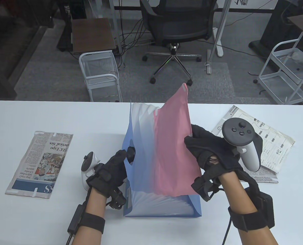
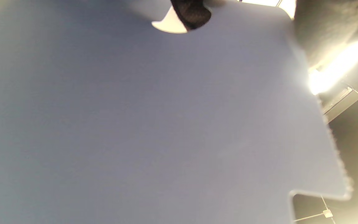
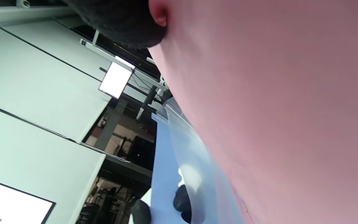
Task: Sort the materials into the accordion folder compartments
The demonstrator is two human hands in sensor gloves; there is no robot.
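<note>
Office chair (image 1: 175,28) beyond table (image 1: 64,112); wire carts (image 1: 100,74) either side, apparently white.

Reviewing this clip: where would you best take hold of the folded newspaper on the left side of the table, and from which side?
Take the folded newspaper by its long right edge, coming in with the left hand, which is nearest. It lies flat on the table with open surface around it, so fingers can likely slide under that edge and pinch the layers together.

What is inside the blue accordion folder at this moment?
In the accordion folder, white pleated dividers show, and a pink sheet, gripped by the right hand, enters it. The sheet's lower edge and the pocket bottoms are hidden, so other contents cannot be seen.
</note>
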